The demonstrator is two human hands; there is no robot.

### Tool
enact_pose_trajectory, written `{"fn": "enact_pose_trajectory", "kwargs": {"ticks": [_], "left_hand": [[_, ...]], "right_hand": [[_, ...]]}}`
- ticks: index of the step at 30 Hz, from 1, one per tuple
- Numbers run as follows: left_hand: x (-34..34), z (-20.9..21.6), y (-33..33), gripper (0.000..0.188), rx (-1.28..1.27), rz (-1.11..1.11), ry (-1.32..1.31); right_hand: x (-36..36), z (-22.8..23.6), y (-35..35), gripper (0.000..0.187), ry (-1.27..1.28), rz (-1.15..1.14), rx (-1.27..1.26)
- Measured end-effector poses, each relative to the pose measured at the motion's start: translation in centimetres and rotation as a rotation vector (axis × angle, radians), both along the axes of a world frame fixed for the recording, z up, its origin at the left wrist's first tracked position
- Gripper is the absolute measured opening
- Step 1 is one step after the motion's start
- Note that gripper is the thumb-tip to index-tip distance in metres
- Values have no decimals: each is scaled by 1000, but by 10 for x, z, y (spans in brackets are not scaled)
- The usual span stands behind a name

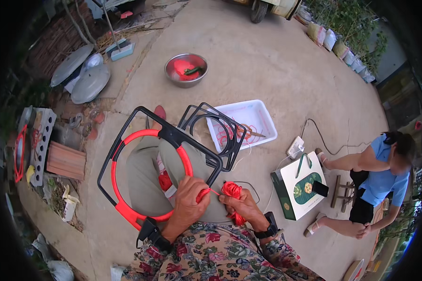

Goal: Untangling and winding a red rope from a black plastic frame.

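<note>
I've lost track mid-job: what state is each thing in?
Left grip: closed on red cord
Right grip: closed on cord bundle
Cord strand: stretched between both grips
Held frame: black, ring mostly red
White tray: uncovered, items inside
Other frames: black, overlapping tray
Steel bowl: uncovered, items inside
Phone: screen dark

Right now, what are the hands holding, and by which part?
The left hand grips the black frame by the lower right of its red-wrapped ring; the right hand clasps a red cord bundle around its middle.
</note>
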State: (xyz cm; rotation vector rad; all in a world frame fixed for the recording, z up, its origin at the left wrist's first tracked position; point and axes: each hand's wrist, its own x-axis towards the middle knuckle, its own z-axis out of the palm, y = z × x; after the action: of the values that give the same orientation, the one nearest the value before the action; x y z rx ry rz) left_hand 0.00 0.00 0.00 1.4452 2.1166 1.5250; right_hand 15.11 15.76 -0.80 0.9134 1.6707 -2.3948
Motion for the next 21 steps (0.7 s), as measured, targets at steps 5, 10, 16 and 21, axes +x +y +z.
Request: {"fn": "enact_pose_trajectory", "kwargs": {"ticks": [5,10,16,21], "left_hand": [[7,22,7,42,6,105,41],[4,23,3,44,-51,121,151],[13,17,6,46,18,213,52],[14,26,18,49,71,374,80]], "right_hand": [[4,17,32,31,-159,47,453],[-1,50,64,36,-204,78,651],[-58,106,47,20,460,176,1413],[-101,88,29,35,488,522,1831]]}}
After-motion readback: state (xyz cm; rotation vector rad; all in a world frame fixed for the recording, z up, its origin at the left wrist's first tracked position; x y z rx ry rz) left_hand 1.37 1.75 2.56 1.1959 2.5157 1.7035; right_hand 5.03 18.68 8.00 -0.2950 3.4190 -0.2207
